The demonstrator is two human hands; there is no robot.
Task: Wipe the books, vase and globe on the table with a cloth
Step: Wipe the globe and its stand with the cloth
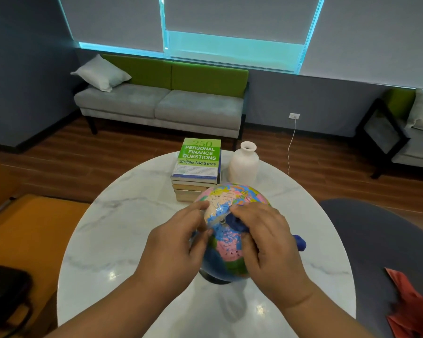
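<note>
Two hands meet on the globe (230,193), mid-frame on the table (122,228). The right hand (269,242) has its grip curled round the blue cloth (235,222), bunched against the globe's near upper face. The left hand (178,242) pinches the globe's left edge, steadying it. The globe stands upright directly under both grips. Books (198,162) and vase (244,162) stand beyond it, toward upper centre, the vase on the right hand's side.
</note>
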